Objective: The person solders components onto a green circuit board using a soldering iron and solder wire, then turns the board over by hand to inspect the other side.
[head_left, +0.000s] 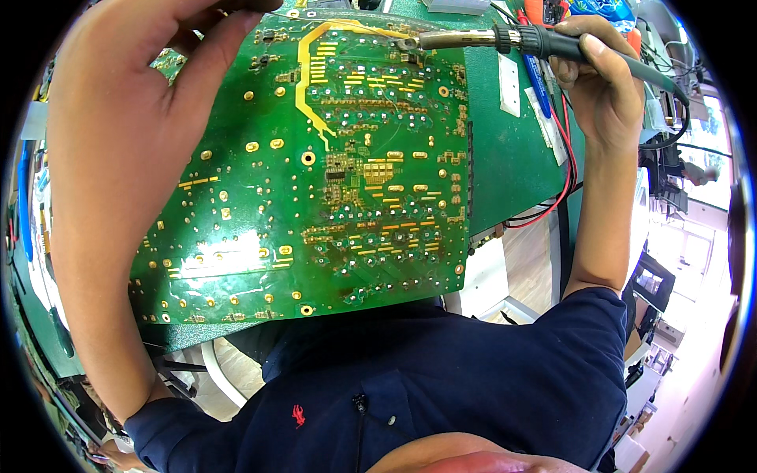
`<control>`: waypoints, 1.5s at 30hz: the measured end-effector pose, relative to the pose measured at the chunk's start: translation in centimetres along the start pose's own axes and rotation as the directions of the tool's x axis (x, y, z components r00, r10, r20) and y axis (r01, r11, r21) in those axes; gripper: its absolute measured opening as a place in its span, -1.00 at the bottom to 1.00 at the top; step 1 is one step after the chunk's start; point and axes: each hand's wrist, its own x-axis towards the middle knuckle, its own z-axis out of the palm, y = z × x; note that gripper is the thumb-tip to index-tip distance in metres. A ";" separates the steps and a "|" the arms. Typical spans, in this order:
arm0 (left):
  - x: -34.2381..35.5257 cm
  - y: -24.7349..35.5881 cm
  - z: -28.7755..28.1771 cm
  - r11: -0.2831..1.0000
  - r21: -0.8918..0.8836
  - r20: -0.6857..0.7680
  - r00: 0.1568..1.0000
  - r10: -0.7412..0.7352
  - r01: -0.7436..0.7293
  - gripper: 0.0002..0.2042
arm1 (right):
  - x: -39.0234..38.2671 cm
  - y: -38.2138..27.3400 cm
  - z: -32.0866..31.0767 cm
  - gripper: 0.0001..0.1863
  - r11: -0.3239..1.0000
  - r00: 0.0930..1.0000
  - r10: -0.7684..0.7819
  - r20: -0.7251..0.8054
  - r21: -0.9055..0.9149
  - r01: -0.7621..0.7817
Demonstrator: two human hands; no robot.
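Note:
A large green circuit board (260,189) lies on the green work surface in front of me, its solder pads and gold traces facing up. My right hand (603,75), at the upper right, grips the black handle of a soldering iron (512,38). The iron's metal barrel points left, its tip down near a component at the board's far right part. At the upper left, my left hand (169,63) pinches a thin wire that looks like solder (347,24). The wire runs right toward the iron's tip; whether it touches is too small to tell.
Right of the board lie a blue marker pen (536,85), white strips (509,85) and red and black leads (569,169). Orange-handled tools (536,11) and a blue packet (601,8) sit at the far right. The iron's black cable (684,118) hangs beyond my right hand.

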 end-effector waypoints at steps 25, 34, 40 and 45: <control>0.0 -0.1 0.0 1.000 0.011 0.020 1.000 0.005 -0.005 -0.86 | 0.1 0.3 0.0 -0.64 0.999 0.999 0.030 -0.036 0.017 -0.030; 0.0 -0.1 0.1 1.000 0.013 0.019 1.000 0.015 -0.015 -0.86 | 0.1 0.4 0.1 -0.64 0.999 1.000 0.024 -0.011 0.049 -0.023; 0.1 0.0 0.0 1.000 0.018 0.038 0.999 0.023 -0.024 -0.87 | 0.1 0.3 0.1 -0.64 0.999 1.000 0.024 -0.017 0.043 -0.023; 0.1 -0.1 0.1 0.999 0.012 0.021 0.999 0.037 -0.037 -0.87 | 0.1 0.2 0.1 -0.63 0.999 0.999 0.028 -0.017 0.041 -0.027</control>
